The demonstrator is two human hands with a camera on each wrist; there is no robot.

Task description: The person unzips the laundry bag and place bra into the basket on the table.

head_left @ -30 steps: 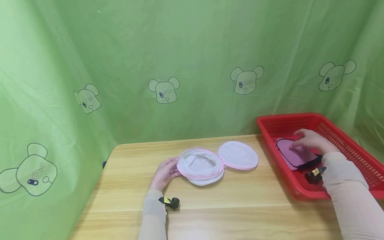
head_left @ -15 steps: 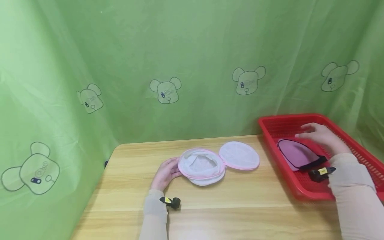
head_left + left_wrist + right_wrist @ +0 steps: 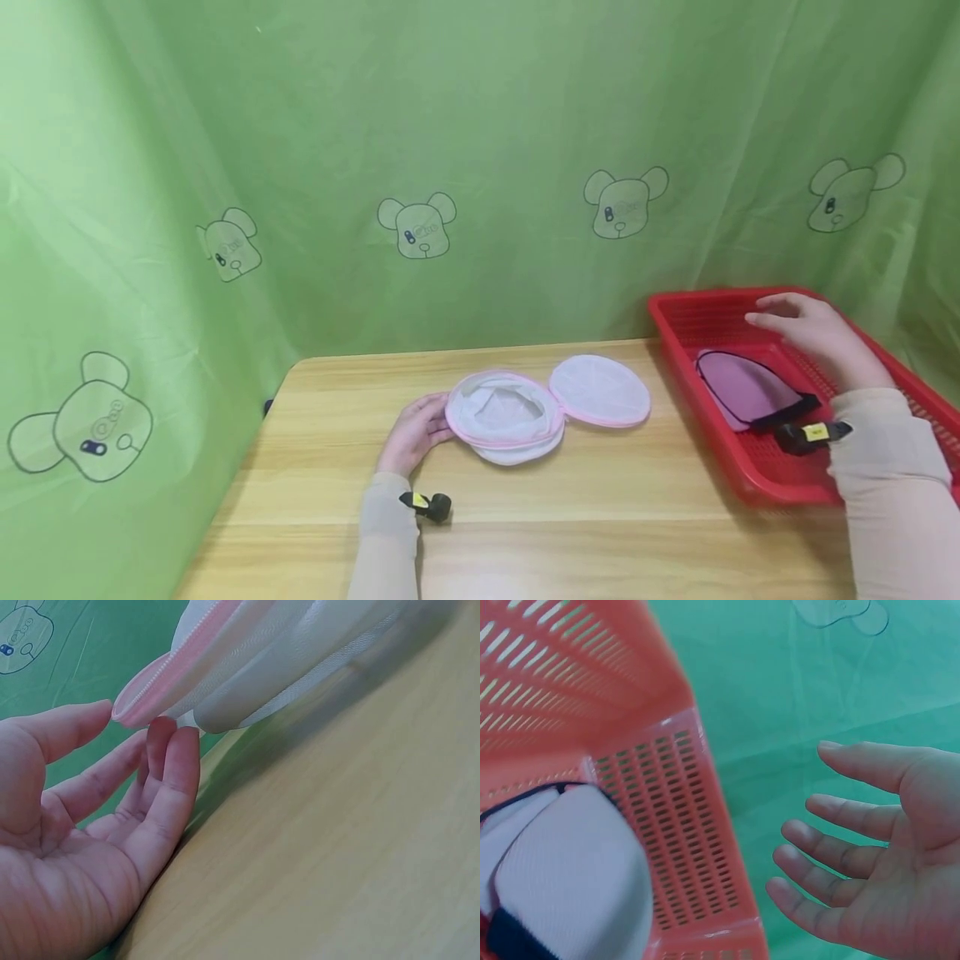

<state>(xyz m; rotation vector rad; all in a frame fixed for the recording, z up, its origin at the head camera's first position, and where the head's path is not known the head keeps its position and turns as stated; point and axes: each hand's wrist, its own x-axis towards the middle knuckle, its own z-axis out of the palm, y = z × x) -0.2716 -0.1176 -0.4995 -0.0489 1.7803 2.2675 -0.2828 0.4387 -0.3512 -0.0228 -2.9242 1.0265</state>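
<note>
A round white mesh laundry bag [image 3: 504, 412] with a pink zipper rim lies on the table, its lid [image 3: 600, 390] folded out to the right. My left hand [image 3: 417, 433] pinches the bag's left edge. In the left wrist view, the thumb and fingertips meet the pink zipper rim [image 3: 142, 696]. My right hand [image 3: 817, 333] hovers over the far right part of the red basket [image 3: 757, 487], fingers spread and slightly bent, holding nothing. Inside the basket lies a pink, cup-shaped cloth item [image 3: 742, 387] with black edging and a black band; the right wrist view shows its ribbed fabric [image 3: 577, 870].
The light wooden table [image 3: 525, 525] carries the bag and basket. A green curtain [image 3: 480, 125] printed with bear heads closes off the back and sides. The basket's perforated wall [image 3: 682, 817] rises around the pink item. A small black camera [image 3: 435, 507] sits at the left wrist.
My right hand has lifted off the pink cloth item and moved right and away, toward the basket's far side. The left hand and the bag stay in place.
</note>
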